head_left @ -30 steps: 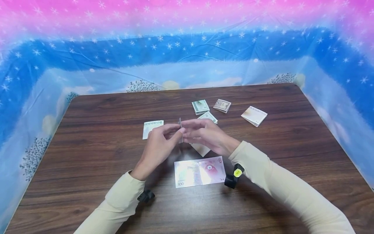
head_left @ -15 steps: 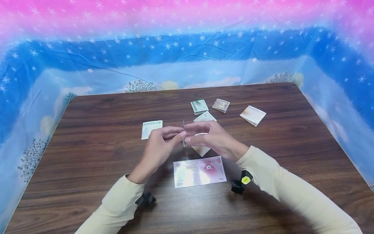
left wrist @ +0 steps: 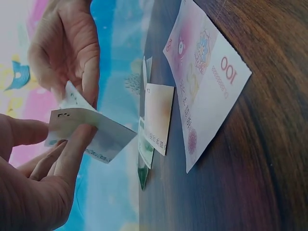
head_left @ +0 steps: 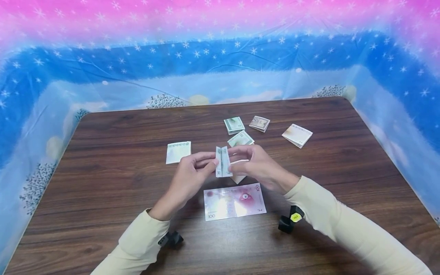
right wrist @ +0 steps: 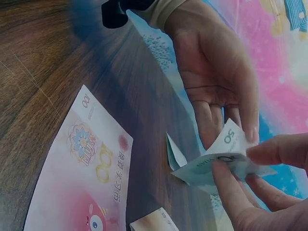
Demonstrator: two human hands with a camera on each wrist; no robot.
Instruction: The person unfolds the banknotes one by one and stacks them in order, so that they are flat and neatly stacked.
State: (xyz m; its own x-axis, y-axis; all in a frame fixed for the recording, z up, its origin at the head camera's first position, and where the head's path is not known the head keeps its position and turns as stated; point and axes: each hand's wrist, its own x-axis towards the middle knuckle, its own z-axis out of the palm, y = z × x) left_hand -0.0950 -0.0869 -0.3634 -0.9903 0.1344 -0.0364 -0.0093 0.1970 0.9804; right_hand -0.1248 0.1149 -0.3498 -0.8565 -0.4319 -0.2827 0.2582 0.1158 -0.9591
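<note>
Between my two hands a green 50 banknote (head_left: pixel 224 163) is held upright above the table, creased down its middle with its two halves spread in a V. My left hand (head_left: pixel 192 172) pinches its left half between thumb and fingers. On the other side my right hand (head_left: pixel 259 166) pinches the right half, thumb in front and fingers behind. In the right wrist view the number 50 shows on a raised flap of the banknote (right wrist: pixel 207 166). Flat on the table, closer to me, lies a pink 100 note (head_left: pixel 235 202) with a crease across it.
Partly behind my right hand lies a pale folded note (head_left: pixel 238 179). Farther back are two green folded notes (head_left: pixel 240 138) and a brown one (head_left: pixel 259 123). Pale folded notes lie at the left (head_left: pixel 178 152) and right (head_left: pixel 297 135). A patterned cloth (head_left: pixel 192 57) surrounds the table.
The banknote was edge-on to the head view; its halves have since spread apart to face the camera. My right hand has shifted slightly right and nearer; the left has barely moved.
</note>
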